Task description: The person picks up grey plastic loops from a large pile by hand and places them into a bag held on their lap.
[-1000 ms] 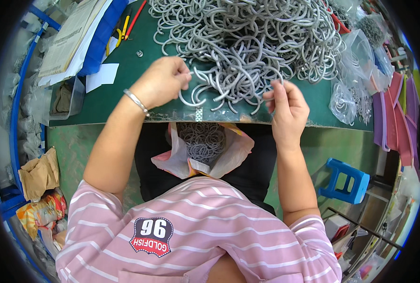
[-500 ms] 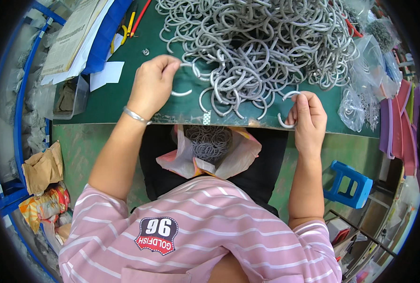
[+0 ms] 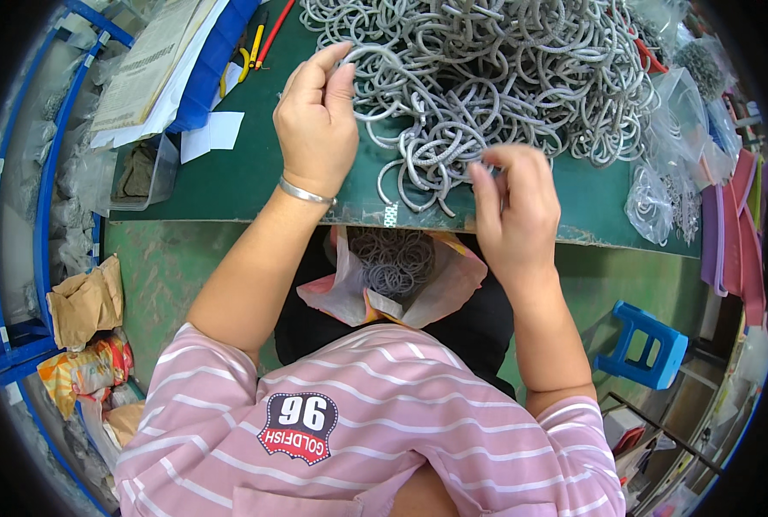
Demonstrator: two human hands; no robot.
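Observation:
A heap of grey, textured metal rings (image 3: 522,77), many of them gapped like a C, covers the middle of the green table (image 3: 255,185). My left hand (image 3: 319,121) is at the heap's left side, with thumb and forefinger apart. One large curved ring (image 3: 390,53) lies right by its fingertips; I make out no grip on it. Near the heap's front edge, my right hand (image 3: 522,207) is slightly blurred. Its thumb and bent forefinger are apart, and no ring shows between them. Its other fingers are curled and partly hidden.
An opened bag (image 3: 332,293) of rings sits at my lap below the table edge. Left are papers (image 3: 147,73), a clear plastic box (image 3: 164,177) and yellow-handled pliers (image 3: 244,65). Clear plastic bags (image 3: 649,207) lie right. A blue stool (image 3: 647,345) stands on the floor.
My left hand has moved right and farther in, up against the heap. My right hand has moved left to the heap's front; the open rings at its fingers no longer show there.

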